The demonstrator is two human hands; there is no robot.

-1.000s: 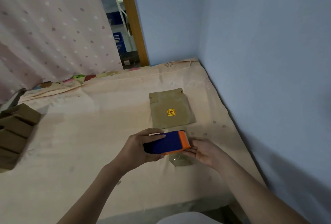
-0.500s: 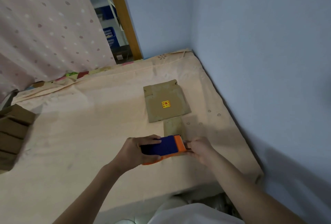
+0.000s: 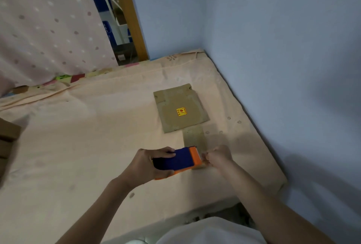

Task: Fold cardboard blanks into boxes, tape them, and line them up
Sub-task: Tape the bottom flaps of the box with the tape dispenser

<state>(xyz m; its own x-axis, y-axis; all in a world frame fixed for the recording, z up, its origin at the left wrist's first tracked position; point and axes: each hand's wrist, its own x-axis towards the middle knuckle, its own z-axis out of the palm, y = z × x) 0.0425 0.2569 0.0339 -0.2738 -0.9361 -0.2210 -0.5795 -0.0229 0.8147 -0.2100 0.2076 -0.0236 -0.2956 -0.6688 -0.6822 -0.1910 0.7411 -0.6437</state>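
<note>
My left hand (image 3: 148, 162) grips a blue and orange tape dispenser (image 3: 178, 160) low over the bed. My right hand (image 3: 219, 157) is curled at the dispenser's orange end and pinches the tape there. A stretch of clear tape (image 3: 195, 138) runs from the dispenser up to a flat brown cardboard piece (image 3: 180, 110) with a yellow sticker, which lies on the peach bedsheet (image 3: 97, 136) beyond my hands.
Folded brown boxes (image 3: 7, 138) stand at the left edge of the bed. A blue wall (image 3: 273, 68) bounds the bed on the right and at the back. A dotted pink curtain (image 3: 48, 29) hangs at the back left beside a wooden door frame (image 3: 129, 15).
The dispenser and both hands have drawn back from the cardboard toward me, and a longer stretch of tape now lies between them. My view has shifted.
</note>
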